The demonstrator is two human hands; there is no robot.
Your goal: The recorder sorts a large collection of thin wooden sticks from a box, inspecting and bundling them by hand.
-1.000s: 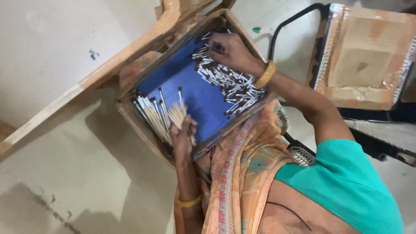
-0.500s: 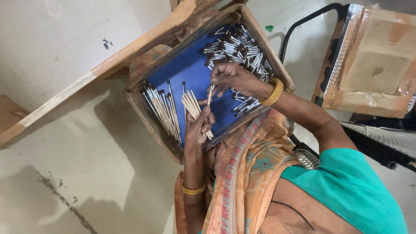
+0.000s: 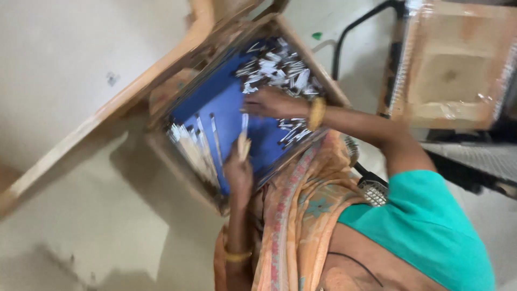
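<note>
A shallow wooden tray (image 3: 161, 145) lined in blue rests on my lap. Thin pale sticks (image 3: 191, 151) lie in a row along its left side. A heap of short white pieces (image 3: 280, 67) fills its far right corner. My left hand (image 3: 239, 172), a gold bangle on its wrist, holds a small bunch of tan sticks (image 3: 243, 144) upright over the blue lining. My right hand (image 3: 274, 103), also with a bangle, lies at the near edge of the heap, fingers pointing left. Blur hides what its fingers hold.
A long wooden plank (image 3: 107, 113) runs diagonally past the tray on the left. A plastic-wrapped cardboard box (image 3: 458, 70) and a black metal frame (image 3: 355, 27) stand at the upper right. The grey concrete floor (image 3: 81, 231) lies below left. An orange patterned cloth (image 3: 301, 215) covers my lap.
My right hand left the heap, met the left hand over the blue lining, then drew back to the heap's edge. My left hand keeps its bunch raised.
</note>
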